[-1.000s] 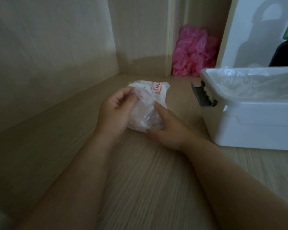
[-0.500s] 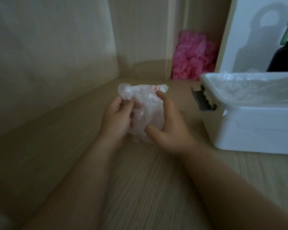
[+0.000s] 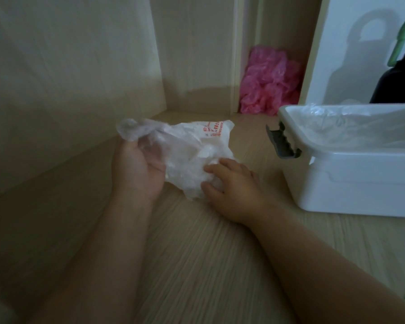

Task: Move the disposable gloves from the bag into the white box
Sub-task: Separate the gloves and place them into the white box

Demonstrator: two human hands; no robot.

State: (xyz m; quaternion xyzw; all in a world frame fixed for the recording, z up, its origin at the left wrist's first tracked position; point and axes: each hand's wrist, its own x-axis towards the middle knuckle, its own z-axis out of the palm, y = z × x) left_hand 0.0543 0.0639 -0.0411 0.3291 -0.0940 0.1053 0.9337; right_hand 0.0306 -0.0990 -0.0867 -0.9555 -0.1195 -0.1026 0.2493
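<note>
While the desk (image 3: 197, 265) carries the open white box (image 3: 360, 183) at right, the bag (image 3: 197, 160) is best pinned by the right hand (image 3: 234, 185), its grip closed on the lower end, as the left hand (image 3: 136, 169), pinching what looks like a clear glove (image 3: 131, 132), draws gently. The box holds heaped gloves (image 3: 341, 127); the bag looks part full.

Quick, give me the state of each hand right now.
Left hand: closed, gripping the clear plastic at the bag's left end.
Right hand: closed, fingers curled on the bag's lower right.
</note>
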